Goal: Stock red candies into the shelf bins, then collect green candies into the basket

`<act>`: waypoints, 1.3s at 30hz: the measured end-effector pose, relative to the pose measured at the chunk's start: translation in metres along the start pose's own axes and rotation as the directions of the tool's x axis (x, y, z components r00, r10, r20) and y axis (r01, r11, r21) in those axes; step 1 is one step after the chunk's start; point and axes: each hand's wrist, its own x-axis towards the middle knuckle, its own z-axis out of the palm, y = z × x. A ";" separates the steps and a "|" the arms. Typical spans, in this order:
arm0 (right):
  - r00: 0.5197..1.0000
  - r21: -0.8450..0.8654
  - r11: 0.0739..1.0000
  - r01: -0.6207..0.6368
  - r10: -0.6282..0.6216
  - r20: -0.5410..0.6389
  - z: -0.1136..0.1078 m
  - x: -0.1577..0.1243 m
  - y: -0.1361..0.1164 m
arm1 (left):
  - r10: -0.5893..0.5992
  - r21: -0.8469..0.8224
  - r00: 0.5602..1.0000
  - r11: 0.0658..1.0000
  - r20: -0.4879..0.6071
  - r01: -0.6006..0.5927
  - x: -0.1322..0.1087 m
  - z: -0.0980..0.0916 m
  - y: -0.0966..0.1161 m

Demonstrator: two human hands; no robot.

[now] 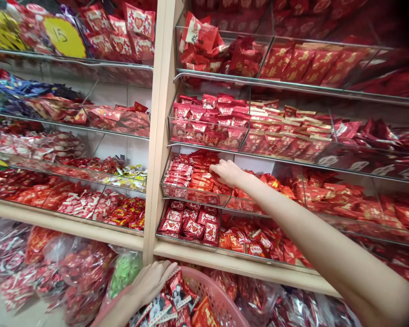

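My right hand [226,173] reaches into a clear shelf bin of small red packets [202,175]. Its fingers are curled together at the packets, and whatever lies between the fingertips is hidden. Down at the bottom, my left hand [153,282] lies with fingers stretched out over the left side of a pink basket [221,290], next to red, black and white packets [177,290]. An orange-red packet [205,313] also lies in the basket. The left thumb is not visible.
Clear bins of red packets [211,120] fill the shelves above. A wooden post [158,136] divides the two shelf units. Packets with heart prints [194,227] sit in a lower bin. Large plastic bags [85,272] of packets stand below, left of the basket.
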 end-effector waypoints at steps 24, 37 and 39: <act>0.921 -0.135 0.958 -0.251 0.193 -0.339 0.011 0.000 -0.006 | 0.022 -0.016 0.999 1.000 -0.036 -0.023 0.002 0.006 -0.004; 0.956 -0.061 0.959 -0.277 0.269 -0.119 0.001 0.005 -0.015 | 0.003 -0.034 1.000 0.999 -0.013 -0.003 -0.002 -0.001 0.000; 0.960 -0.035 0.965 -0.260 0.254 -0.114 -0.003 -0.002 -0.016 | 0.008 -0.031 1.000 0.999 -0.020 -0.008 -0.001 0.000 -0.001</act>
